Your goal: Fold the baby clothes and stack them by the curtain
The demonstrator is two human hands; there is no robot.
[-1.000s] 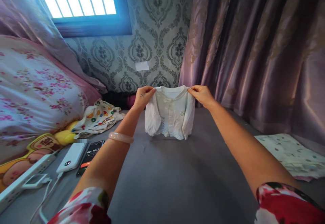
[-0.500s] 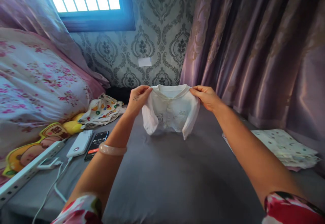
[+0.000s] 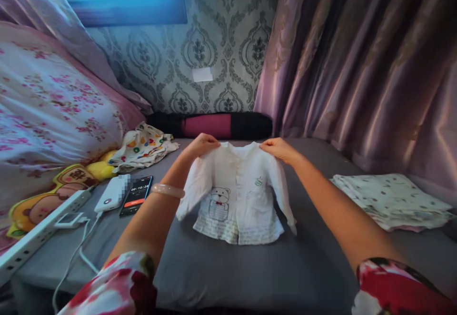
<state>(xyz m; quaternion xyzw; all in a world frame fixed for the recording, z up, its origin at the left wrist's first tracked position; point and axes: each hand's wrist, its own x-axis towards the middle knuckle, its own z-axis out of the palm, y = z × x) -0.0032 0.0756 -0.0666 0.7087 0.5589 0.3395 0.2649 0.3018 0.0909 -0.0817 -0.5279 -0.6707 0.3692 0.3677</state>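
Observation:
A small white baby jacket (image 3: 246,196) with a bear print and a buttoned front is spread before me, its hem toward me on the grey sheet (image 3: 271,277). My left hand (image 3: 203,145) pinches its left shoulder beside the collar. On the other side, my right hand (image 3: 280,149) pinches the right shoulder. Both sleeves hang outward and slant down toward the sheet. Whether the collar end touches the sheet I cannot tell.
Folded patterned clothes (image 3: 392,200) lie at the right. On the left are a crumpled printed garment (image 3: 143,148), a phone (image 3: 137,196), a white power bank (image 3: 112,193), a power strip (image 3: 46,229) and cables. A black and maroon bolster (image 3: 207,125) lies along the wall.
The jacket was hanging from both hands, bunched and swaying. Now it is stretched out with its hem nearer me, and both hands sit lower in view.

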